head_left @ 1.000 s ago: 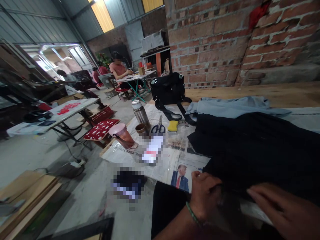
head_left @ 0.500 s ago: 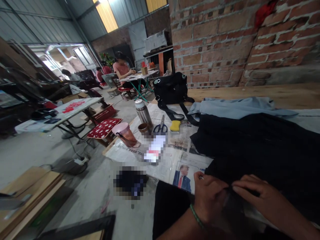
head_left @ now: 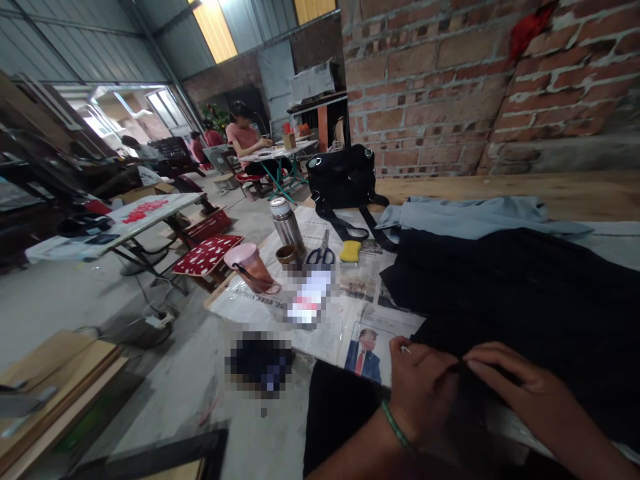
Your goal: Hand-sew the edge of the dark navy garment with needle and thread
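Note:
A large piece of black cloth (head_left: pixel 520 287) is spread over the right side of the newspaper-covered table. At its near edge, my left hand (head_left: pixel 425 383), with a green bracelet (head_left: pixel 395 427) at the wrist, is closed with thumb and fingers pinching dark cloth. Close beside it, my right hand (head_left: pixel 520 380) is closed too, its thumb and forefinger meeting at the same dark fabric. The two sets of fingertips nearly touch. Any small item between them is too dark and small to make out. A bit of something shiny shows at my left forefinger.
Left of the cloth are scissors (head_left: pixel 321 255), a yellow object (head_left: pixel 351 251), a steel thermos (head_left: pixel 287 227), a brown cup (head_left: pixel 287 255), a pink cup (head_left: pixel 253 267) and a blurred phone (head_left: pixel 310 300). Behind stand a black bag (head_left: pixel 343 177) and light-blue cloth (head_left: pixel 475 215). A person (head_left: pixel 245 137) sits farther off.
My right hand has shifted slightly up, and its fingers are a little more raised. My left hand stays nearly in place, still pinching the cloth.

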A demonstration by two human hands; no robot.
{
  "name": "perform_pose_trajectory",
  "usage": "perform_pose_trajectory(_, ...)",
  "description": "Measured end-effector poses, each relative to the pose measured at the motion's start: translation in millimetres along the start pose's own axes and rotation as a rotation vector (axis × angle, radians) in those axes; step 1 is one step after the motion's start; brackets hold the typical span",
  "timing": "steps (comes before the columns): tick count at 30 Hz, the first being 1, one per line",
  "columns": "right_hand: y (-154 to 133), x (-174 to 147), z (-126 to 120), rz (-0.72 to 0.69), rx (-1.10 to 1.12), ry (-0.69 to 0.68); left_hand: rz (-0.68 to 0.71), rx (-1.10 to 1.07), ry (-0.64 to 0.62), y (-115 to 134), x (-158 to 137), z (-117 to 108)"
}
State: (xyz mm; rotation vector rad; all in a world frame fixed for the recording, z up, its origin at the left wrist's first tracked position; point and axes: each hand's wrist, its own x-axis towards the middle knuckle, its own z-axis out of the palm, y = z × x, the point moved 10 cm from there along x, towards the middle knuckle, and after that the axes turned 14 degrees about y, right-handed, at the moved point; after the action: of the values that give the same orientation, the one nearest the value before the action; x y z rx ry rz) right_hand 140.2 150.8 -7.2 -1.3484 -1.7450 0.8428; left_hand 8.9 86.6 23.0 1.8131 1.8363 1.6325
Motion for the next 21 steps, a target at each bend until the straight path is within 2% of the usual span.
perform_pose_trajectory(6,11.2,3.0,-8.5,0.182,0.037,0.105,-0.075,0.038,-0.156,-13.7,-2.1,15.4)
perform_pose_trajectory(9,18.5,11.3,-5.7,0.285,0.196,0.17,-0.095,0.063,-0.18,-19.6,-1.9,17.1)
perform_pose_trajectory(13,15.4,30.9,-11.6,0.331,0.503,0.28,-0.104,0.076,-0.21,-25.0,-2.0,19.1)
perform_pose_trajectory(15,11.2,38.0,-15.6,0.373,0.568,0.273,-0.092,0.053,-0.196,-24.0,-1.6,18.0)
perform_pose_trajectory(17,6.1,41.5,-16.5,0.429,0.608,0.212,-0.076,0.006,-0.155,-21.3,-0.8,14.7)
perform_pose_trajectory(21,1.3,46.3,-23.4,0.513,0.73,0.144,-0.04,-0.072,-0.03,-16.8,0.7,1.8)
